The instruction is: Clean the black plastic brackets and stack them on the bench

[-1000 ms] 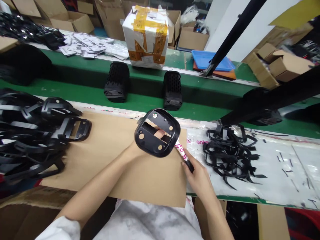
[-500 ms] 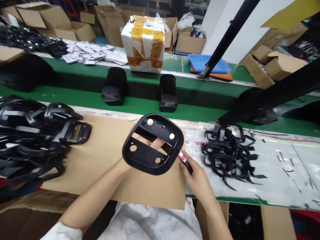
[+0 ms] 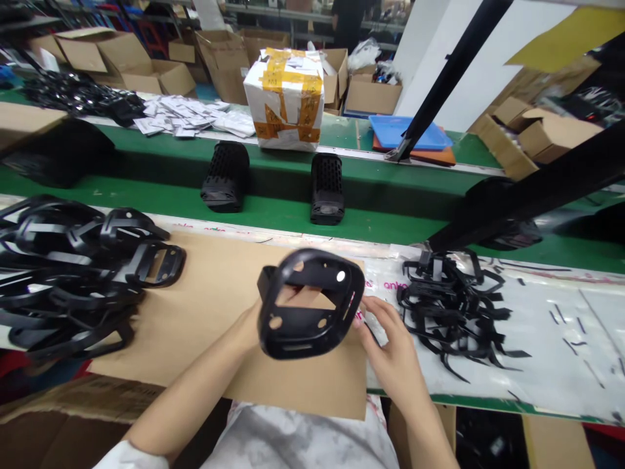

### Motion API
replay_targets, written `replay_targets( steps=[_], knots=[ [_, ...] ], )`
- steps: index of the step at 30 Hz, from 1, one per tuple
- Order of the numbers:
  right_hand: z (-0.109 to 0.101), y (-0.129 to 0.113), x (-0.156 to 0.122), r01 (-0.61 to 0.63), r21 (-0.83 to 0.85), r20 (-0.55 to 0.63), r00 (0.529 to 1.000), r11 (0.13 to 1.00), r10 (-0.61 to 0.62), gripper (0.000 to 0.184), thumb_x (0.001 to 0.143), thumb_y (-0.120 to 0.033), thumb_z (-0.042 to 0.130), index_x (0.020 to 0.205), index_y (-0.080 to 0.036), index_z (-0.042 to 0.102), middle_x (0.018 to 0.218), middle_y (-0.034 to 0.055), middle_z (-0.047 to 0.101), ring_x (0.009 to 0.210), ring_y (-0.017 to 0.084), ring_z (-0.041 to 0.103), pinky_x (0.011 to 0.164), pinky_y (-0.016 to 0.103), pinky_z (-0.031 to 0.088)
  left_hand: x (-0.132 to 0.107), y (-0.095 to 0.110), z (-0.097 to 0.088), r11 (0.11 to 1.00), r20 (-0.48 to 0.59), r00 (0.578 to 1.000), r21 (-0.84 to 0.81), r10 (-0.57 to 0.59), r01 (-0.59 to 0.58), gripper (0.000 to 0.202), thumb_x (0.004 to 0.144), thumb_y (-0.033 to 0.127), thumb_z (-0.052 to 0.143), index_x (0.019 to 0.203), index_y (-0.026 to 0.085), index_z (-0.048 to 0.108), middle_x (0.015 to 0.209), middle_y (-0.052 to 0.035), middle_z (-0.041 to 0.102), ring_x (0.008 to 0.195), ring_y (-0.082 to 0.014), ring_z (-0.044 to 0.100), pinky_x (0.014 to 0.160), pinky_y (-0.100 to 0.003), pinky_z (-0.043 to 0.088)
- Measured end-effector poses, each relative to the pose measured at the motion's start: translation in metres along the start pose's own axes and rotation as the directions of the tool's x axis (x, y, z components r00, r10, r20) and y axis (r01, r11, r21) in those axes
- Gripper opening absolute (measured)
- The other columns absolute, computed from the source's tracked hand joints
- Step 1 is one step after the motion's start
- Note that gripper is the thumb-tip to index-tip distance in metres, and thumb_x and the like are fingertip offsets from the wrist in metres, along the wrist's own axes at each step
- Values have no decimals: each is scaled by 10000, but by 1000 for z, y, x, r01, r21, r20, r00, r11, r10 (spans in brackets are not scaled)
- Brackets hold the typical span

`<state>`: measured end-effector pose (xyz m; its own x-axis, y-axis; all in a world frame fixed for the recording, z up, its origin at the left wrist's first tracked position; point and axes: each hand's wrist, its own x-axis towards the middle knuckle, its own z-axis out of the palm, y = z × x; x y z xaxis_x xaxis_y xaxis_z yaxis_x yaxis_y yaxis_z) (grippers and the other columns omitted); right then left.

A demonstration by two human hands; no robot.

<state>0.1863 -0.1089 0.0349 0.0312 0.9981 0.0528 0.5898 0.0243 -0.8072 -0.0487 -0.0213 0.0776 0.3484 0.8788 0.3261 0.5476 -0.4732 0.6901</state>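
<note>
A black plastic frame point(image 3: 303, 339), rounded at its corners, is held up tilted over the cardboard sheet point(image 3: 312, 384). It has a wide slot across the middle and several round holes. Behind it is my left hand point(image 3: 300, 296), partly visible through the slot and closed on the frame; most of its fingers are hidden. At the frame's right edge, my right hand point(image 3: 388, 332) has thumb and fingers curled together around a slim dark piece point(image 3: 374, 333), too covered to name. A dark loop point(image 3: 265, 281) sticks out past the frame's left side.
Similar black frames point(image 3: 63, 273) are heaped at the left. Black strips and loops point(image 3: 449, 306) lie piled at the right on white sheeting point(image 3: 551, 339). Two black perforated housings point(image 3: 327, 189) stand on the green surface, before a taped white box point(image 3: 286, 98). A black post point(image 3: 449, 85) slants at right.
The black frame has turned and tilted, moving slightly lower and right in view, and a dark loop now shows at its left. My right fingers have shifted along its right edge.
</note>
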Motion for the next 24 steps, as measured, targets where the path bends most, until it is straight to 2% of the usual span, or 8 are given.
replay_targets(
  steps=[2,4,7,11,15,18,20,24],
  knots=[
    [-3,-16,4,41,263,63,996,964,-59,491,1011,-430,623,1485,-312,578,1469,96,638,1333,287,623,1126,467,517,1,4,5,996,-21,996,-32,82,-83,303,1006,395,551,794,227,685,732,-26,621,714,-176,593,702,-324,508],
    [-1,-29,6,71,432,127,982,899,-139,550,1000,-425,654,1527,-317,537,1530,82,602,1372,283,607,1134,435,522,0,6,9,984,-77,984,-62,159,-164,282,1014,387,566,814,213,662,752,-20,618,708,-156,577,702,-304,491],
    [5,-41,8,109,453,143,971,885,-193,461,1017,-356,638,1477,-335,602,1471,52,659,1345,263,636,1132,404,526,-8,7,13,960,-172,965,-168,196,-224,226,998,380,627,853,207,631,779,-13,610,705,-140,560,663,-278,460],
    [9,-44,11,174,403,138,959,898,-247,431,1035,-277,606,1456,-366,620,1401,36,707,1253,240,696,1064,375,568,-20,12,12,910,-162,985,-396,59,-120,206,932,355,730,844,214,608,772,6,567,677,-134,525,611,-265,427],
    [4,-43,12,233,390,118,947,891,-299,439,1028,-219,594,1438,-370,635,1363,33,722,1225,231,704,1024,358,581,-32,15,10,755,18,984,-638,-179,149,227,898,400,761,884,214,632,826,-14,599,733,-152,559,662,-274,461],
    [2,-44,12,210,368,120,955,906,-270,415,1022,-216,607,1408,-358,662,1326,28,743,1203,226,714,1025,345,573,-45,9,10,542,204,916,-753,-347,373,295,912,482,724,905,201,635,812,-14,594,711,-141,546,644,-256,440],
    [4,-42,14,192,344,112,963,919,-243,391,1020,-226,612,1385,-346,680,1321,26,749,1200,227,718,1033,342,568,-58,1,10,425,299,876,-785,-379,451,370,932,557,669,897,189,649,775,-11,582,660,-128,508,608,-252,398],
    [12,-32,21,176,280,136,966,944,-220,388,1030,-225,559,1390,-310,678,1348,43,736,1227,242,708,1048,372,570,-84,-12,7,284,469,838,-794,-278,538,543,883,700,642,890,159,685,789,-58,643,678,-152,551,627,-274,381]
  ],
)
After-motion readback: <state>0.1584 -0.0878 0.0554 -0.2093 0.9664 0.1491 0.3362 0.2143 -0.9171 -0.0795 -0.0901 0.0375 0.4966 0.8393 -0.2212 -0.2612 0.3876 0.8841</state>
